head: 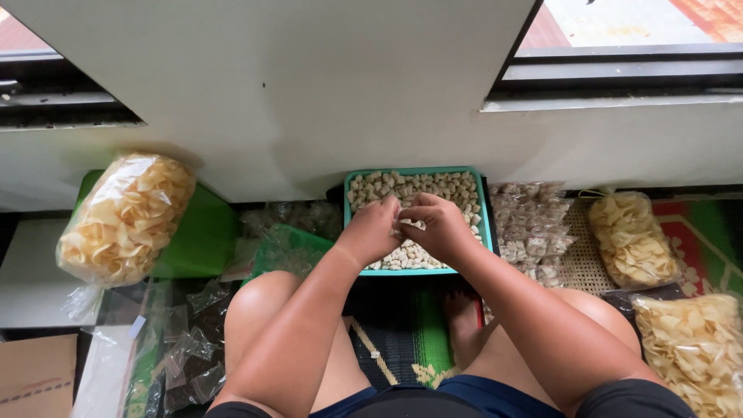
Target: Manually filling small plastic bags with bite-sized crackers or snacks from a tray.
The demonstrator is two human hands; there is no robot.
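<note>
A teal tray (484, 203) full of small pale snack pieces (445, 188) lies on the floor in front of me, against the white wall. Both hands hover over its middle, fingertips together. My left hand (375, 230) and my right hand (437, 224) pinch a small clear packet (403, 224) between them; the fingers hide most of it. Whether it holds any pieces I cannot tell. My bare knees flank the tray's near edge.
A heap of small filled packets (530, 228) lies right of the tray. Big bags of yellow crackers sit at left (128, 217) on a green stool and at right (631, 236), (700, 348). Empty clear bags (186, 352) and a green mesh basket (286, 248) lie left.
</note>
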